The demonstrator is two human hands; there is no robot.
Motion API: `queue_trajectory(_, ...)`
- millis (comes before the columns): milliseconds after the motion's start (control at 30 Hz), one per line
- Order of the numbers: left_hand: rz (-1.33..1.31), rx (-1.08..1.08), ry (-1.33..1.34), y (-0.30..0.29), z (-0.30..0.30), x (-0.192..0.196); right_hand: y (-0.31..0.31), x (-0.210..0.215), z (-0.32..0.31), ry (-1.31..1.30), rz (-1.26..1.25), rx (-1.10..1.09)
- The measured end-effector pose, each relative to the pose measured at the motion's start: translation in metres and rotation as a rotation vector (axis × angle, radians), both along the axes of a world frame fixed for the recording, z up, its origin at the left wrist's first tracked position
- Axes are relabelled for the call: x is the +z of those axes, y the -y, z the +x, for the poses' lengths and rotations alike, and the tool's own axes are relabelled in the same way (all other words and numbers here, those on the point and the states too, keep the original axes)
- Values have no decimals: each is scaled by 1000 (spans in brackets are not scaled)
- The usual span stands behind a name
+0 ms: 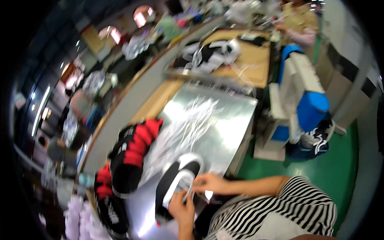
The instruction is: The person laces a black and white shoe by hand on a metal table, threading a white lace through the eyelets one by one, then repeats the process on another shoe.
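Note:
A black-and-white shoe upper [165, 185] lies on the metal tabletop [236, 116] in front of me. My left hand [182, 207] rests at its near side, with thumb and fingers closed on the upper near its opening. From the right comes my right hand [211, 184], its fingertips pinched together at the white lace strands [185, 185] over the opening. Blur hides the exact grip of both hands. Beyond the upper, a loose bundle of white shoelaces [192, 124] spreads across the metal.
Stacked black-and-red shoe uppers [134, 154] line the table's left side. A tray [256, 60] behind holds black and white pieces. To the right stands a white-and-blue machine [304, 80] on a green floor [256, 172]. Another person [302, 28] is at the far right.

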State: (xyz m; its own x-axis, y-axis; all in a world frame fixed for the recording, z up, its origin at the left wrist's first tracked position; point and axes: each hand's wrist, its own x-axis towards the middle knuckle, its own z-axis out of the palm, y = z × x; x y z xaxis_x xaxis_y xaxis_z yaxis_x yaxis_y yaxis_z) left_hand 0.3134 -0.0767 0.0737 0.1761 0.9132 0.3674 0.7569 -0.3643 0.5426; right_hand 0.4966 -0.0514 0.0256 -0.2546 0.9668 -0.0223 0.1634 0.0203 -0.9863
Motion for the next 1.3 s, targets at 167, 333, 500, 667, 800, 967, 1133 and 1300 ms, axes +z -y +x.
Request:
queue_trajectory(167, -33, 14, -39, 9, 21, 20, -1, -6, 3, -223, -75, 5)
queue_trajectory(333, 195, -24, -84, 1, 14, 18, 18, -4, 7, -400, -226, 242)
queue_trajectory(500, 76, -5, -6, -8, -25, 13, 45, -16, 8, -195, 31, 506)
queue_trajectory(667, -183, -45, -39, -21, -10, -31, -13, -3, 17, -238, -31, 104)
queue_trajectory(800, -379, 3, 16, -22, -15, -20, -30, 6, -3, -44, 124, 24)
queue_trajectory(967, -477, -15, 149, -22, -22, -19, -41, 3, -10, -18, 166, -55)
queue_trajectory(1133, -486, 61, 115, -25, -6, -14, -48, 2, -10, -83, 141, -40)
queue_trajectory(1300, -486, 141, 89, -26, -2, -19, -48, 1, -10, -110, 206, -55)
